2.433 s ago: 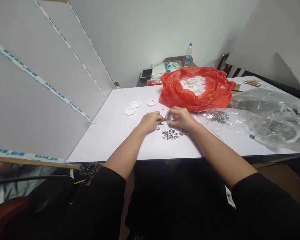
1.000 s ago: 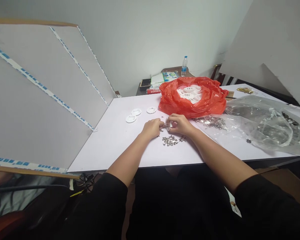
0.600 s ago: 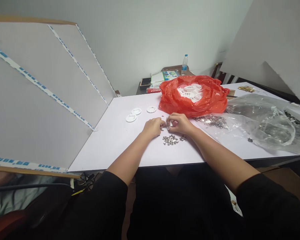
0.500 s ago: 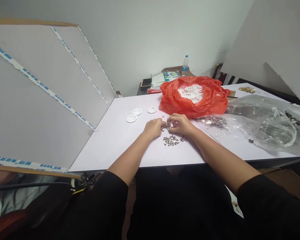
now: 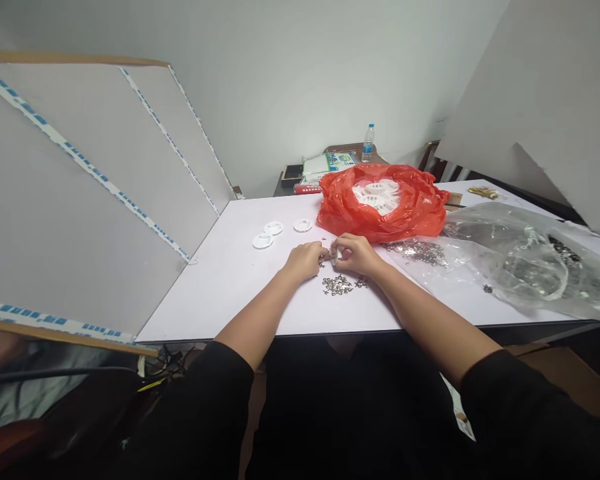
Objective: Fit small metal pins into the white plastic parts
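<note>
My right hand (image 5: 356,254) is closed on a small white round plastic piece (image 5: 335,255), held tilted on its edge above the white table. Against its left side my left hand (image 5: 306,259) is closed, fingertips pinched together; whatever they grip is too small to make out. Just in front of both hands lies a pile of small shiny metal pieces (image 5: 338,285), with a few more under the fingers. To the left, three white discs lie flat: one disc (image 5: 263,241) touches or overlaps a second disc (image 5: 273,229), and another disc (image 5: 303,225) sits apart.
Behind my right hand stands an open red plastic bag (image 5: 325,217) full of white round pieces. Clear plastic bags (image 5: 510,267) with metal bits spread over the right side. A white panel (image 5: 95,180) walls the left edge. A water bottle (image 5: 368,143) stands beyond the table.
The view has shifted slightly. Both hands stay together at the white round piece, with only a small change in finger position.
</note>
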`<state>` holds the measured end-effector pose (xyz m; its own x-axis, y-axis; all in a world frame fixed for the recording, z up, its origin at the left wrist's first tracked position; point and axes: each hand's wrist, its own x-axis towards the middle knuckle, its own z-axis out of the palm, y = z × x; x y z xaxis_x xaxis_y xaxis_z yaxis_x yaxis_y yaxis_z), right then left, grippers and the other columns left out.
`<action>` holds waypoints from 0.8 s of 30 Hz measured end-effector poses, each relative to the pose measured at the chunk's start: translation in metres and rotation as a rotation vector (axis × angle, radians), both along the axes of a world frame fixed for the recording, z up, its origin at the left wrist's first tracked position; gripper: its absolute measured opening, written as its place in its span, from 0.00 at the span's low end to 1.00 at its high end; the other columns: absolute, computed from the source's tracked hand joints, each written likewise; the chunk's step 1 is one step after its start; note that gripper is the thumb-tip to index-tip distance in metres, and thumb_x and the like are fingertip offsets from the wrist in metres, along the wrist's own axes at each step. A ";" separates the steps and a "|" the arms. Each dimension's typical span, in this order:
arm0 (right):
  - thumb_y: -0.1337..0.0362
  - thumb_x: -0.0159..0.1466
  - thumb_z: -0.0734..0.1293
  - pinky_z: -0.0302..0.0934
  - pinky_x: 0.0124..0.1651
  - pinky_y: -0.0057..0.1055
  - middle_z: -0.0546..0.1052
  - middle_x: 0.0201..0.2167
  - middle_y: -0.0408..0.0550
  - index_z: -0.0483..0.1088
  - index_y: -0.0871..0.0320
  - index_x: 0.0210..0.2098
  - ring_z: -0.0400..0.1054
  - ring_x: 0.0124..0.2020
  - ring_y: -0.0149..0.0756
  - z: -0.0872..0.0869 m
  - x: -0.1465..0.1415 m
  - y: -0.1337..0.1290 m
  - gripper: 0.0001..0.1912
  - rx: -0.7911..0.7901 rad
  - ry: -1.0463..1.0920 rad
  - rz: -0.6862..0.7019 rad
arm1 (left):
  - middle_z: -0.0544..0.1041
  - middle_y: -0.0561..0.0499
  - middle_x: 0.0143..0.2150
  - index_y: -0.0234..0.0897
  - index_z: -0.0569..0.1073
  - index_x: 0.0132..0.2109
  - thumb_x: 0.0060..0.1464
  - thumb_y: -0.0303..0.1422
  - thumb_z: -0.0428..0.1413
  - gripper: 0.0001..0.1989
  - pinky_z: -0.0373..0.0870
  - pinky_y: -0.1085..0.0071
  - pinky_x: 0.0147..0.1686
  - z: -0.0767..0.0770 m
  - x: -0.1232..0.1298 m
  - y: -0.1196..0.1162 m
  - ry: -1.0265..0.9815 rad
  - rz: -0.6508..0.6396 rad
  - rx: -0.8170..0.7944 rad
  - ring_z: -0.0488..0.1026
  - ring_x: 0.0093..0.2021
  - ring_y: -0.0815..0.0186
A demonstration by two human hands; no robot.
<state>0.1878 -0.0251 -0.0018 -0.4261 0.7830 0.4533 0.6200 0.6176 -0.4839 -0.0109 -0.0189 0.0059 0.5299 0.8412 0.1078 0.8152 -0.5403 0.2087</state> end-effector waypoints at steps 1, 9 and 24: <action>0.69 0.49 0.70 0.55 0.36 0.18 0.72 0.33 0.46 0.75 0.63 0.34 0.62 0.31 0.21 0.000 0.000 0.000 0.11 0.000 0.005 0.000 | 0.74 0.49 0.39 0.40 0.77 0.37 0.55 0.22 0.52 0.11 0.53 0.67 0.31 -0.001 -0.002 0.000 -0.001 -0.010 0.004 0.68 0.37 0.64; 0.63 0.51 0.69 0.56 0.36 0.19 0.71 0.34 0.47 0.70 0.64 0.36 0.61 0.31 0.22 -0.004 0.009 0.002 0.14 0.007 0.128 -0.018 | 0.75 0.48 0.44 0.39 0.79 0.49 0.62 0.27 0.51 0.14 0.66 0.68 0.45 -0.011 -0.025 0.013 -0.396 -0.023 0.072 0.72 0.44 0.65; 0.44 0.58 0.68 0.55 0.33 0.19 0.73 0.29 0.48 0.70 0.65 0.38 0.63 0.28 0.23 0.000 0.005 -0.003 0.27 -0.191 0.326 -0.080 | 0.76 0.47 0.43 0.36 0.80 0.47 0.60 0.28 0.54 0.12 0.67 0.67 0.43 -0.015 -0.031 0.024 -0.566 0.184 0.088 0.69 0.34 0.67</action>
